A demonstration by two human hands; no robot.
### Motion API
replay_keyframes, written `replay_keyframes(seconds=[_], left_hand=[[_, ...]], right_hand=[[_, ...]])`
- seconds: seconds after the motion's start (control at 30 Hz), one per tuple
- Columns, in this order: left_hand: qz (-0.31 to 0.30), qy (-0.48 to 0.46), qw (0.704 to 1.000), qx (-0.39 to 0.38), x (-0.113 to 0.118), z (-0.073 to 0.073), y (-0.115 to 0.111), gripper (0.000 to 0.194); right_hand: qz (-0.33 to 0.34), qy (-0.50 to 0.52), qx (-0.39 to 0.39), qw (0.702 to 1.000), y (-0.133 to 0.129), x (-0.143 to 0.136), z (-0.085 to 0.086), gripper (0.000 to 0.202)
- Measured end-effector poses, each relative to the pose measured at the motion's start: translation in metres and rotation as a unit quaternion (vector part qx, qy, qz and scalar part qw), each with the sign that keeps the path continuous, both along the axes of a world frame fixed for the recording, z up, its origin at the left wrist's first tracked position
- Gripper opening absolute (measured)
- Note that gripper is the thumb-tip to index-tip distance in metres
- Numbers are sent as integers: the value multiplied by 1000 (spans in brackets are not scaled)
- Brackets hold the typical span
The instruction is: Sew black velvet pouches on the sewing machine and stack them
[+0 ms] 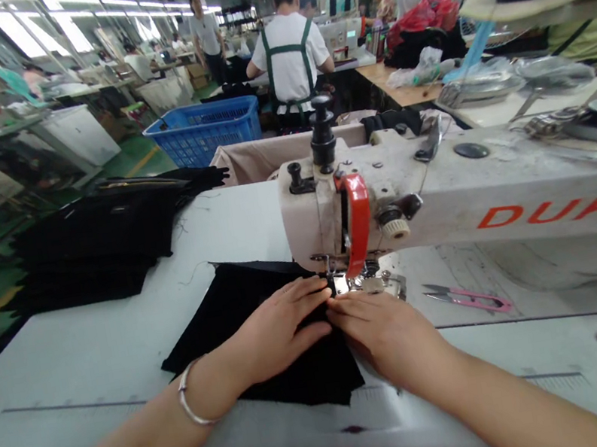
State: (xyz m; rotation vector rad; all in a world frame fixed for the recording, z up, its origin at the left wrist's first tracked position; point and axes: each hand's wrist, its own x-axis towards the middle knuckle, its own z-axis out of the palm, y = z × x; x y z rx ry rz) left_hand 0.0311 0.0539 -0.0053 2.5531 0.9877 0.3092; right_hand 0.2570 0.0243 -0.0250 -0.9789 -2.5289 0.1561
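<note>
A piece of black fabric [232,303] lies on the white table of a sewing machine [441,188], its right edge by the needle area. Flat across the fabric rests my left hand [279,330], open, fingers stretched toward the presser foot [341,283]. My right hand [388,330] is at the fabric's right edge, close to the left fingertips. Its fingers are bent together on that edge, and its thumb is mostly hidden. The orange guard [355,221] on the machine head partly covers the needle.
Pink-handled thread snips [474,297] lie right of my right hand under the machine arm. A stack of black fabric pieces [101,241] sits at the table's left. Behind stand a fabric-lined bin [247,157] and a blue basket [202,129]. A person in white [290,57] sits ahead.
</note>
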Motion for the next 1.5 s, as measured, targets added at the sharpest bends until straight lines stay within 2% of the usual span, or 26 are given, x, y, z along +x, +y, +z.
replay_keyframes(seconds=[0.07, 0.1, 0.13, 0.2, 0.27, 0.33, 0.37, 0.43, 0.5, 0.6, 0.67, 0.77, 0.83, 0.97, 1.03, 1.17, 1.23, 1.33, 1.4, 1.5], left_hand=[[-14, 7, 1000, -18, -6, 6, -20, 85], [-16, 9, 1000, -18, -9, 8, -32, 95], [-9, 9, 1000, -15, -12, 8, -44, 94], [9, -6, 1000, -17, -16, 6, -64, 76], [49, -44, 997, -40, -19, 1, -74, 61], [128, -96, 984, -80, -23, -5, -74, 44], [183, -118, 971, -98, -25, -8, -71, 34], [288, -152, 937, -124, -30, -12, -63, 30], [360, -183, 903, -147, -36, -14, -54, 39], [392, -225, 871, -190, -44, -16, -46, 42], [392, -230, 868, -201, -47, -17, -44, 43], [381, -209, 882, -185, -48, -16, -43, 43], [370, -193, 894, -163, -48, -14, -42, 43], [331, -160, 927, -77, -48, 1, -37, 41], [276, -135, 951, -38, -47, 13, -33, 37], [120, -75, 990, 4, -38, 33, -28, 22], [27, -34, 998, 52, -31, 38, -32, 28], [-72, 36, 987, 137, -15, 37, -44, 30], [-92, 69, 980, 160, -5, 33, -55, 30], [-97, 69, 978, 171, 4, 19, -69, 33]], right_hand=[[6, -16, -33, 999, -7, 18, 11, 52], [-1, -24, -42, 999, -10, 28, 15, 60], [-16, -36, -44, 998, -12, 38, 18, 65], [-50, -59, -32, 996, -10, 51, 18, 65], [-95, -70, -21, 993, 0, 52, 13, 44], [-156, -59, -8, 986, 13, 41, 7, 15], [-186, -49, 0, 981, 18, 33, 6, 8], [-204, -38, 12, 978, 20, 18, 5, 8], [-172, -13, -11, 985, 7, 8, 8, 14], [-114, 91, -113, 983, -32, 1, 10, 21], [-116, 153, -160, 968, -57, -2, 6, 23], [-133, 191, -157, 960, -77, -8, -4, 18], [-125, 201, -145, 961, -80, -11, -9, 9], [-88, 205, -113, 968, -76, -12, -10, 12], [-65, 179, -79, 979, -74, -9, -7, 17], [6, 133, -24, 991, -70, -4, -7, 21], [20, 147, -23, 989, -69, -3, -11, 18], [20, 157, -28, 987, -69, -3, -16, 12], [22, 148, -32, 988, -70, -5, -18, 9], [22, 140, -35, 989, -70, -7, -17, 9]])
